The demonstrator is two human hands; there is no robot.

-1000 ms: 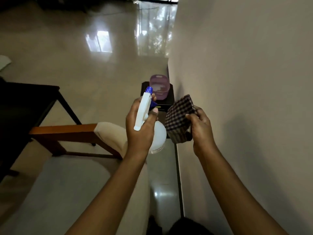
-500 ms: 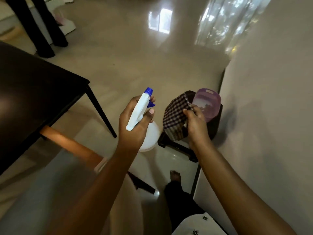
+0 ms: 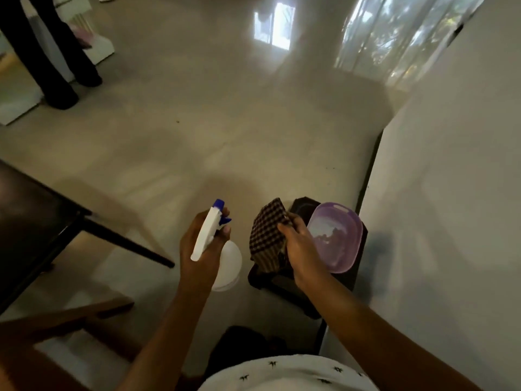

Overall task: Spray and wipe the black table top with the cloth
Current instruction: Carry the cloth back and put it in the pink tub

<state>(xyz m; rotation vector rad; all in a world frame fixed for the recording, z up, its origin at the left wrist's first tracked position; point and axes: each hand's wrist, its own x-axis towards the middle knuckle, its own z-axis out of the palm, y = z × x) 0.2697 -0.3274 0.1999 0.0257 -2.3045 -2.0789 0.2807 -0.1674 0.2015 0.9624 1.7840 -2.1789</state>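
Observation:
My left hand (image 3: 201,253) grips a white spray bottle (image 3: 227,263) with a blue nozzle, held upright in mid-air. My right hand (image 3: 300,246) holds a bunched brown-and-cream checked cloth (image 3: 266,235) just to the right of the bottle. The black table top (image 3: 25,221) lies at the left edge, a corner and one slanted black leg showing. Both hands are to the right of the table, apart from it.
A purple plastic basin (image 3: 337,235) sits on a small dark stool (image 3: 358,266) against the white wall (image 3: 451,193) on the right. A wooden chair arm (image 3: 64,317) is at lower left. Another person's dark-trousered legs (image 3: 53,57) stand at top left on the glossy floor.
The view has swung left and up across the frames; the table corner and the standing legs came into view. Both hands keep the same hold on bottle and cloth.

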